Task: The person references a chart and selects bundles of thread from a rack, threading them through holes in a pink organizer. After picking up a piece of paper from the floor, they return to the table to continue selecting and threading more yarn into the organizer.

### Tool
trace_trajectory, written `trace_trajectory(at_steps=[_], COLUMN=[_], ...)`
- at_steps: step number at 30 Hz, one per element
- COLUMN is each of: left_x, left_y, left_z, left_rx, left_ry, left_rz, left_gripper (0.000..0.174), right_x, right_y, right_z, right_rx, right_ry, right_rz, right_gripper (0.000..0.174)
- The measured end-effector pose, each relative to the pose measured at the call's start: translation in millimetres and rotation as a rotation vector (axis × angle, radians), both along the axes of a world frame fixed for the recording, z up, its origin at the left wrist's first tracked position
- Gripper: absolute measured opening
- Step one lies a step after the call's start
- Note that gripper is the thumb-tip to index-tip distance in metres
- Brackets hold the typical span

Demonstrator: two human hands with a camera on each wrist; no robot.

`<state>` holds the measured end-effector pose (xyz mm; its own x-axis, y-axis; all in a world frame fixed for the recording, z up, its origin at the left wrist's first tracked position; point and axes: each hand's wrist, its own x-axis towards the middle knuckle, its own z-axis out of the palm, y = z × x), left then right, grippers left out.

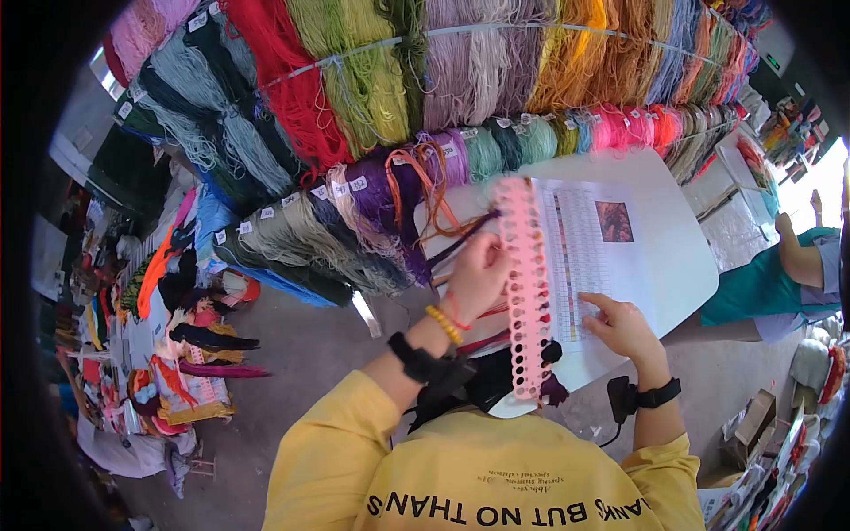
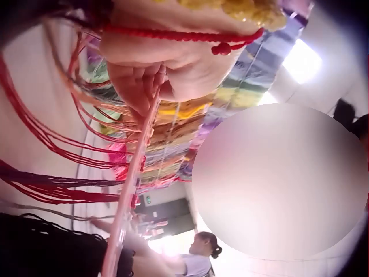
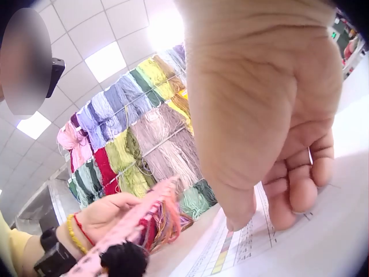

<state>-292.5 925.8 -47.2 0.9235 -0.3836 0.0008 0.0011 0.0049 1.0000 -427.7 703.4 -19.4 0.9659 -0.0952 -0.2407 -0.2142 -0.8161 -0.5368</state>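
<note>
Left hand (image 1: 479,276) gripping the pink perforated strip (image 1: 526,292), right hand (image 1: 622,329) beside it, index finger extended over printed chart (image 1: 580,257)

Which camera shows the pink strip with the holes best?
The head view: the pink strip faces it, with rows of holes showing. The left wrist view shows mostly its thin edge; the right wrist view shows it slanting, cut off at the bottom.

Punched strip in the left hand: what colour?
The strip is pink; the head view shows it best.

“BUT NO” and “special edition” on the yellow shirt (image 1: 496,460); markings on yarn tags (image 1: 358,183) illegibly small.
</note>
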Motion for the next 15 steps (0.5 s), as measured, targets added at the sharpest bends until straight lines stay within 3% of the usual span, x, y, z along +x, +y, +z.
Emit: trace_trajectory(at_steps=[2, 3, 6, 7, 8, 11, 13, 14, 15], left_x=[-1.7, -14.3, -29.6, -40.2, -47.5, -93.9, -129.5, -144.8, -136.7], left_y=[36.5, 58.8, 139.4, 168.8, 217.9, 330.8, 386.7, 400.9, 337.3], left_z=[21.0, 59.5, 111.9, 131.7, 139.8, 173.4, 197.0, 214.3, 229.7], left_rx=[-0.045, -0.153, -0.179, 0.047, 0.020, 0.340, 0.116, -0.201, -0.285], left_ry=[-0.151, -0.098, -0.153, -0.350, -0.290, -0.534, -0.431, -0.201, -0.280], left_rz=[0.119, 0.178, 0.570, 0.593, 0.586, 0.912, 0.934, 0.814, 1.136], left_gripper=[0.010, 0.008, 0.011, 0.021, 0.026, 0.030, 0.031, 0.032, 0.033], right_x=[0.9, 2.0, 2.2, 2.4, 2.5, 6.6, 8.7, 10.0, 11.1], right_y=[0.1, -0.2, -2.6, -2.5, -2.0, -3.0, -1.6, -0.1, 0.8], right_z=[2.0, 2.7, -2.2, -1.0, 0.9, 1.1, 2.3, 5.5, 8.1], right_rx=[-0.015, -0.022, -0.021, -0.025, -0.027, -0.033, -0.032, -0.029, -0.028], right_ry=[0.016, 0.022, -0.010, -0.009, -0.007, -0.013, -0.005, 0.003, 0.010], right_rz=[0.009, 0.013, 0.031, 0.036, 0.043, 0.060, 0.066, 0.067, 0.068], right_gripper=[0.039, 0.039, 0.039, 0.039, 0.040, 0.040, 0.040, 0.040, 0.040])
